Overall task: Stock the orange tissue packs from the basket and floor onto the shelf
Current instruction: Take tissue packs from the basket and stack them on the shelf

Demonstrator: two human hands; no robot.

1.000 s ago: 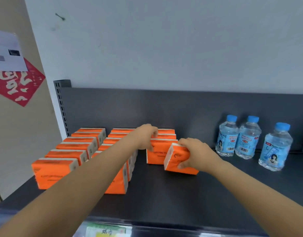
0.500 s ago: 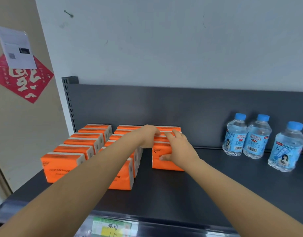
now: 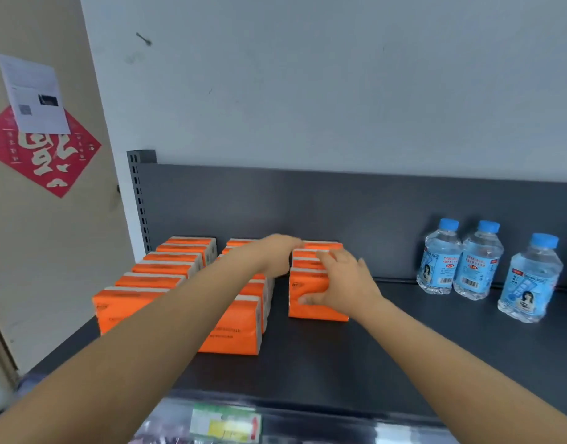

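Left hand (image 3: 275, 254) first: stretched way out toward 12 o'clock, knuckles up, parked over the gap between the middle and right-hand rows of packs. Too blurry for a call on the fingers. Curled on something or hanging loose, can't tell.

Sweeping from the left now. Up at 10 o'clock on the beige wall, a red diamond-shaped paper decoration (image 3: 51, 161) with a white printed sheet (image 3: 35, 94) stuck over its top corner.

Then the dark grey metal shelf (image 3: 404, 347), with the rectangular orange plastic-wrapped tissue packs (image 3: 128, 302) lined up in three front-to-back rows on its left half. Left row out at 9 o'clock, middle row partly hidden behind the left forearm, and a shorter right row near dead centre, set further back.

Right hand (image 3: 340, 283) laid on the front pack (image 3: 307, 310) of that right row, fingers apart and fairly straight across the top, thumb flat against the front face. Pack upright on the shelf, touching the one behind it.

Over at 3 o'clock, three clear plastic water bottles (image 3: 479, 261) with blue caps, standing near the back panel, well apart from the packs. Down at 6 o'clock, a blurred yellow-green price label (image 3: 224, 426) on the shelf's front edge.
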